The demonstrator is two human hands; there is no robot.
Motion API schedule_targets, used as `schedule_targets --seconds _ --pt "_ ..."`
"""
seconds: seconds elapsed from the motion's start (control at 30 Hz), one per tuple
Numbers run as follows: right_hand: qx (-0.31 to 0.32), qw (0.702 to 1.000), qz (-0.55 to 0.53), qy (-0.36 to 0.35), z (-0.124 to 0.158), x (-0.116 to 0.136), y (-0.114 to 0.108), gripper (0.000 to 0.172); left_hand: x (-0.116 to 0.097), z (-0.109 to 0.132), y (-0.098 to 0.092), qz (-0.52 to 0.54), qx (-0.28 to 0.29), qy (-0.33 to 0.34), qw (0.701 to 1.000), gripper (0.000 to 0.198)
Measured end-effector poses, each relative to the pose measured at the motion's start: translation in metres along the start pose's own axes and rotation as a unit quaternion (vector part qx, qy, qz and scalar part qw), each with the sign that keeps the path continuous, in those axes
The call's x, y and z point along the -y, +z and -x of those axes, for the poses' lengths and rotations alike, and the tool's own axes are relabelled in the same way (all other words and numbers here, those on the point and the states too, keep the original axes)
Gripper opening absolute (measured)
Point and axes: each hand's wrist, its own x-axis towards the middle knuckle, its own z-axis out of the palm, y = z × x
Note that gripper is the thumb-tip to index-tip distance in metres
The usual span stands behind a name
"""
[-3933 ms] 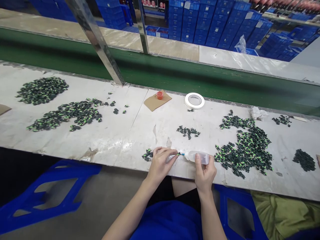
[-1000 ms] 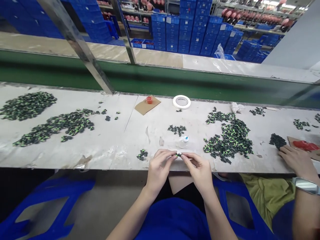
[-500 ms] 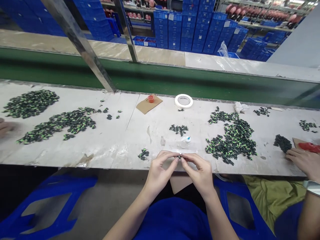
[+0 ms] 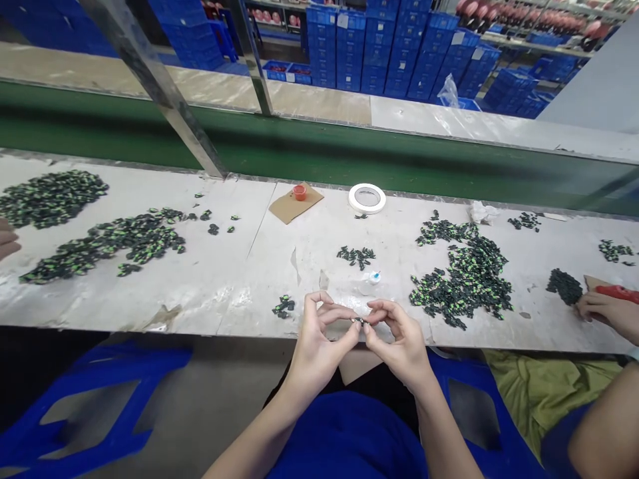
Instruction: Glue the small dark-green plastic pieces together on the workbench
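Observation:
My left hand point(image 4: 319, 339) and my right hand point(image 4: 399, 342) meet at the near edge of the white bench point(image 4: 239, 279). Both pinch one small dark part point(image 4: 360, 322) between thumb and fingertips, with the other fingers curled up. A small clear glue bottle point(image 4: 368, 282) with a blue tip lies on the bench just beyond my hands. A little cluster of black-and-green parts point(image 4: 283, 306) sits left of my left hand. A big heap of the same parts point(image 4: 462, 276) spreads to the right of my right hand.
A tape roll point(image 4: 367, 197) and a red cap on cardboard point(image 4: 298, 194) lie near the bench's far edge. More part heaps point(image 4: 107, 243) lie left. Another person's hand point(image 4: 606, 309) rests at right, and fingers point(image 4: 7, 239) show at the left edge. A green conveyor point(image 4: 319, 150) runs behind.
My hands have dropped slightly toward me and their free fingers have spread upward, still pinching the small part. The hand at right has drawn back. 3.9 s ago my right hand held the glue bottle.

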Motion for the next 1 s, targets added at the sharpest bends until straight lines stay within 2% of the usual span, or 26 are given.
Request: schedule_targets --seconds 0.13,0.23,0.27,0.33,0.43,0.5,0.57,0.67,0.73,0.8,0.9,1.0 --pt "-0.002 1.000 0.012 -0.014 0.005 -0.003 -0.007 0.030 0.004 -0.004 0.000 -0.011 0.046 0.004 0.999 0.033" --pt "-0.029 0.999 0.028 -0.010 0.003 -0.012 -0.021 0.031 0.007 -0.010 -0.013 -0.076 0.090 0.037 0.992 0.026" --pt "-0.054 0.998 0.038 -0.006 0.000 -0.017 -0.027 0.031 0.008 -0.012 -0.022 -0.118 0.082 0.056 0.988 0.024" --pt "-0.125 0.990 0.070 0.007 -0.007 -0.027 -0.041 0.033 0.011 -0.016 -0.042 -0.225 0.023 0.103 0.969 0.018" --pt "-0.231 0.959 0.156 0.046 -0.020 -0.039 -0.058 0.040 0.019 -0.020 -0.073 -0.379 -0.069 0.143 0.912 0.015" --pt "-0.259 0.938 0.228 0.039 -0.027 -0.043 -0.060 0.048 0.024 -0.023 -0.086 -0.452 -0.077 0.141 0.878 0.014" --pt "-0.227 0.932 0.282 -0.005 -0.032 -0.046 -0.053 0.057 0.029 -0.026 -0.091 -0.497 -0.046 0.133 0.856 0.016" --pt "-0.122 0.942 0.306 -0.058 -0.038 -0.050 -0.033 0.065 0.031 -0.032 -0.091 -0.530 0.011 0.131 0.838 0.021" --pt "-0.072 0.950 0.296 -0.065 -0.042 -0.052 -0.019 0.057 0.030 -0.037 -0.092 -0.539 0.036 0.130 0.831 0.021" --pt "-0.055 0.960 0.266 -0.068 -0.045 -0.054 -0.009 0.045 0.027 -0.041 -0.093 -0.542 0.052 0.130 0.829 0.019" --pt "-0.053 0.982 0.178 -0.032 -0.044 -0.051 -0.003 0.035 0.022 -0.047 -0.091 -0.527 0.055 0.135 0.837 0.016" --pt "-0.041 0.997 0.040 0.043 -0.034 -0.047 -0.003 0.036 0.023 -0.052 -0.077 -0.477 0.035 0.154 0.865 0.014"
